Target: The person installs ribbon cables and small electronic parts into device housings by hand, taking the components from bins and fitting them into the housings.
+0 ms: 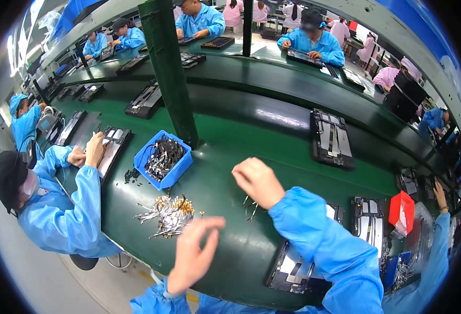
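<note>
My left hand [195, 256] hovers over the green bench just to the near right of a heap of silvery connector cables [168, 215] with gold-coloured ends. Its thumb and fingers are apart, and nothing shows between them. Farther out and to the right, my right hand [259, 180] is held with its fingers curled downward. Whatever they may hold is hidden by the hand. Just below it lie a few thin cables [251, 209] on the bench. Partly covered by my right forearm is an opened tablet-like device [293, 272] with silver panels and a black frame.
A blue bin [162, 159] of small black parts stands beside a green post [170, 73]. More opened devices [332, 138] lie along the line. A red bin [402, 212] stands at right. A co-worker in blue [65, 209] works at left; another person's arm [439, 235] reaches in at right.
</note>
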{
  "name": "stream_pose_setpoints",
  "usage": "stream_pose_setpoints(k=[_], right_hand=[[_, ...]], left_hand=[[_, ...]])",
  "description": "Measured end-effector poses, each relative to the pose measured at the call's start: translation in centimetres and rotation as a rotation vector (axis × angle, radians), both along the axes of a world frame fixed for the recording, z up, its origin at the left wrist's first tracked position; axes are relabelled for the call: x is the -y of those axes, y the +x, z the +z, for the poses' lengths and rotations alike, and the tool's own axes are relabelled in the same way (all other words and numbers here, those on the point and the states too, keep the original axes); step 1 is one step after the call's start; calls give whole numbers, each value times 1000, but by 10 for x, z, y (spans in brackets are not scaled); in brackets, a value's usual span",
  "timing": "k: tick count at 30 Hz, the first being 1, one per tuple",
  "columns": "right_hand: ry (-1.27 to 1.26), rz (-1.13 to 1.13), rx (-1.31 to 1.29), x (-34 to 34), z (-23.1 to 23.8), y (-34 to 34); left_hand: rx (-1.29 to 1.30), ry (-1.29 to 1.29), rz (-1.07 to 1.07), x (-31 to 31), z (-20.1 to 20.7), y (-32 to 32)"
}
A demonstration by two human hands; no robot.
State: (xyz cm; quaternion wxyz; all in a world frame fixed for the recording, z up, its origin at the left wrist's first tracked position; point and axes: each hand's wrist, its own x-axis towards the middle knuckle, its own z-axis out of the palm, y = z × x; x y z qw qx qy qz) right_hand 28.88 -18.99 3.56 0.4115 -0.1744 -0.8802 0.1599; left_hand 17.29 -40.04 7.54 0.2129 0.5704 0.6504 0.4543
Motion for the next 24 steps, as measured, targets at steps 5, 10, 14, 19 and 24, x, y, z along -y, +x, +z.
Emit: stream_pose_setpoints(k=[5, 10, 14, 19, 24], right_hand=[[-928, 230, -100, 26, 86, 56], [-1181, 231, -149, 55, 104, 129], [-1244, 149, -275, 82, 94, 169], [-248, -258, -70, 137, 93, 211], [-528, -233, -143, 157, 70, 228]], left_hand=[[-227, 71, -115, -29, 26, 9], [341, -297, -651, -33, 43, 63], [430, -474, -808, -32, 43, 92], [526, -413, -820, -24, 30, 115], [411, -433, -880, -32, 36, 142]])
